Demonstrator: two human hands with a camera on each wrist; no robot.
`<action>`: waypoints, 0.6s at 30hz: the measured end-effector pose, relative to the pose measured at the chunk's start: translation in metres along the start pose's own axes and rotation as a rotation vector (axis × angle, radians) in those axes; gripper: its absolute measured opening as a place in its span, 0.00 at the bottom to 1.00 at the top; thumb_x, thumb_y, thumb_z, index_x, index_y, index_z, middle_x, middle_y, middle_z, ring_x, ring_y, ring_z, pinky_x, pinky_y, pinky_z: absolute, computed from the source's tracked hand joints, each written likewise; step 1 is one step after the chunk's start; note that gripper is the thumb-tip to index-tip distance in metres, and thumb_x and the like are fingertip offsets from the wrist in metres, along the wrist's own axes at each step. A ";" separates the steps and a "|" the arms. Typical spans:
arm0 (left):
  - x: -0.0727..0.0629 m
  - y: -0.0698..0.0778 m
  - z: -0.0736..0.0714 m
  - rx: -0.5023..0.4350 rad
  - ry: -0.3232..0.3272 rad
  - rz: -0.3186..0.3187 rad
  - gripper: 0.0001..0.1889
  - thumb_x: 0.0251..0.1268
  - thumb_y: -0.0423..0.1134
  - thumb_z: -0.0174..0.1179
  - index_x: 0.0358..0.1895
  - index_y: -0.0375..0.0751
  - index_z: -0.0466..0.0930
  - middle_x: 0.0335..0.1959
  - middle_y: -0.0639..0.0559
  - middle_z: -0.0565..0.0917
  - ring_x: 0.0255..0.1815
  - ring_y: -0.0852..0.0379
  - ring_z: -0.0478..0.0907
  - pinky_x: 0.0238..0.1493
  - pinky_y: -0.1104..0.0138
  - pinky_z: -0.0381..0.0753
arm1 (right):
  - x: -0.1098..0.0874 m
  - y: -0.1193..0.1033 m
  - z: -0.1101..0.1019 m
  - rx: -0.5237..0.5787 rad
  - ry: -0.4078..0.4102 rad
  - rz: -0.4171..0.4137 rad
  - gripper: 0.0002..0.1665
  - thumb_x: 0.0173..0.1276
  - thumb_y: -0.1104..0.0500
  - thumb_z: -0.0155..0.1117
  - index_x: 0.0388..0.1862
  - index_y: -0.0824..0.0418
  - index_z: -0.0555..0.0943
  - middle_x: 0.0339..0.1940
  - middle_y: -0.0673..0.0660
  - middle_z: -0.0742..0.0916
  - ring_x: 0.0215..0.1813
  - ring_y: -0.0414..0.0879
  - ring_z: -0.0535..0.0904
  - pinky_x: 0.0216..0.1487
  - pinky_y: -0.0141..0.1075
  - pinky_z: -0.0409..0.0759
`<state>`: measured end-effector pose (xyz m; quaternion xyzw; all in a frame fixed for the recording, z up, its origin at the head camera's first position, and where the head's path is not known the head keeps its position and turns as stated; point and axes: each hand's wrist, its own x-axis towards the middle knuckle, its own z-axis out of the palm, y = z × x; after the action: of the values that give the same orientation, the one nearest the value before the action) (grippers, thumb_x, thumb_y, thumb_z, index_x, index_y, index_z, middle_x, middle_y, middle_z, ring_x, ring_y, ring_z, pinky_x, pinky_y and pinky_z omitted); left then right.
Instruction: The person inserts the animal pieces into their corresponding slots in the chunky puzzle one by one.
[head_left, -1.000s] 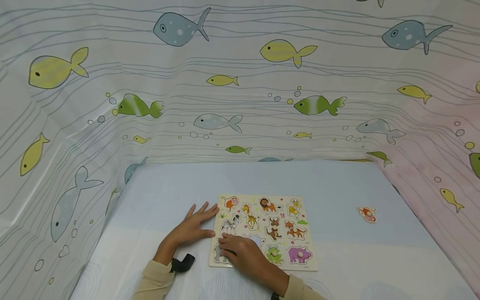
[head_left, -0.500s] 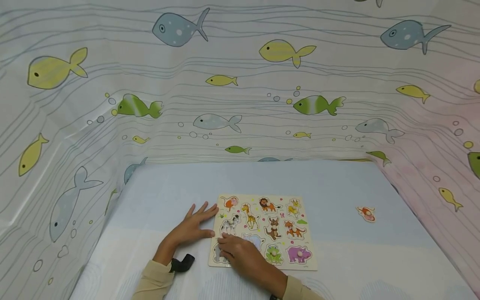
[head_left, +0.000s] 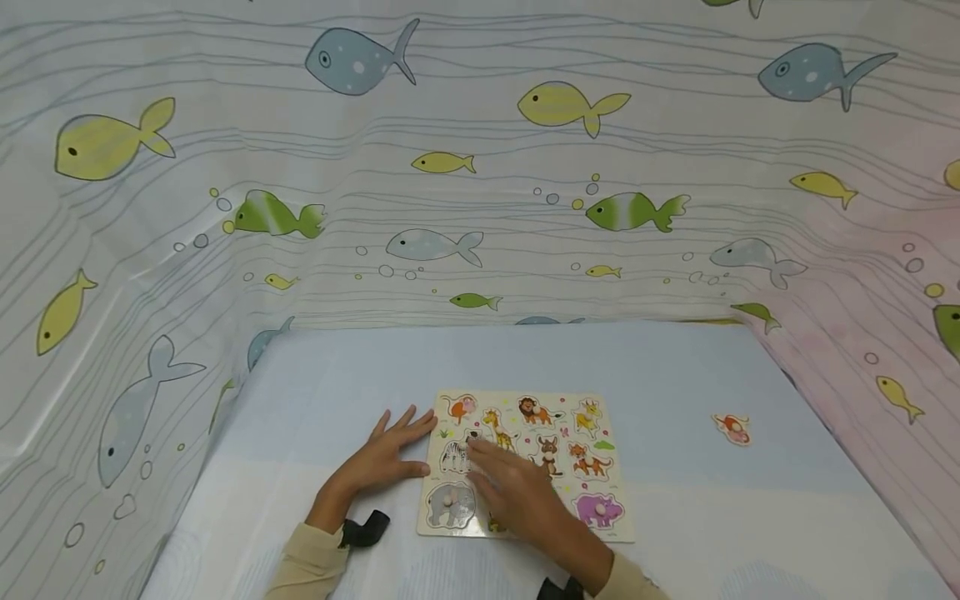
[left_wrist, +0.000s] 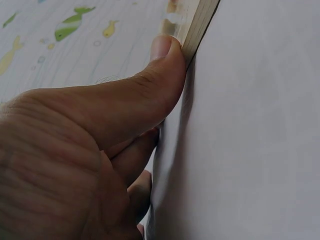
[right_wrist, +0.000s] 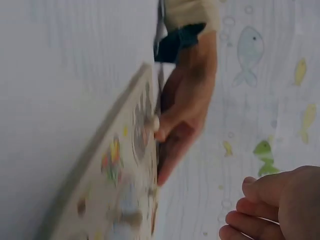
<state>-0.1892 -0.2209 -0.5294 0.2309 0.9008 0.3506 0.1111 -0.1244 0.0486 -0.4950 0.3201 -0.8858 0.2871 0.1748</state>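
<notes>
A wooden peg puzzle board (head_left: 491, 400) with animal pieces lies flat on the table. At its left edge rests my left hand (head_left: 381, 457), fingers spread; in the left wrist view the thumb (left_wrist: 167, 65) touches the board's edge (left_wrist: 200, 30). My right hand (head_left: 517, 492) is over the middle of the board with nothing in it, its fingertips near the zebra piece (head_left: 453, 457). In the right wrist view that hand (right_wrist: 270, 205) is apart from the board, fingers loosely bent. The grey elephant piece (head_left: 450, 504) with its knob sits in the lower left corner. My right hand hides the frog.
A loose orange monkey piece (head_left: 732, 429) lies on the table to the right of the board. The pale blue and white tabletop (head_left: 360, 358) is enclosed by a fish-printed cloth (head_left: 510, 200) at the back and sides.
My right hand has left the elephant piece and moved up and to the right, uncovering it. The left hand has stayed at the board's edge.
</notes>
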 end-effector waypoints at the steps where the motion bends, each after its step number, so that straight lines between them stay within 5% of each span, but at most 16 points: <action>1: 0.001 0.000 0.000 0.003 0.000 -0.001 0.43 0.56 0.48 0.71 0.75 0.41 0.65 0.78 0.46 0.64 0.83 0.40 0.46 0.80 0.40 0.25 | 0.000 0.007 -0.009 0.007 0.027 0.041 0.21 0.66 0.59 0.71 0.58 0.61 0.83 0.63 0.56 0.84 0.63 0.49 0.82 0.60 0.38 0.83; 11: 0.003 -0.003 0.002 0.015 -0.001 0.005 0.44 0.55 0.50 0.71 0.75 0.41 0.64 0.78 0.46 0.63 0.83 0.40 0.45 0.80 0.40 0.25 | -0.033 0.106 -0.092 -0.125 0.167 0.394 0.19 0.65 0.63 0.71 0.54 0.68 0.84 0.52 0.65 0.88 0.57 0.62 0.84 0.56 0.55 0.84; 18: 0.002 -0.004 0.002 -0.001 -0.006 -0.010 0.44 0.55 0.50 0.70 0.75 0.42 0.64 0.79 0.47 0.62 0.83 0.40 0.44 0.79 0.40 0.24 | -0.068 0.170 -0.138 -0.246 0.374 0.625 0.17 0.65 0.63 0.70 0.50 0.73 0.85 0.48 0.73 0.87 0.51 0.70 0.83 0.49 0.62 0.82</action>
<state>-0.1918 -0.2209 -0.5341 0.2274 0.9014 0.3500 0.1154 -0.1706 0.2739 -0.4893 -0.0467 -0.9213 0.2718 0.2742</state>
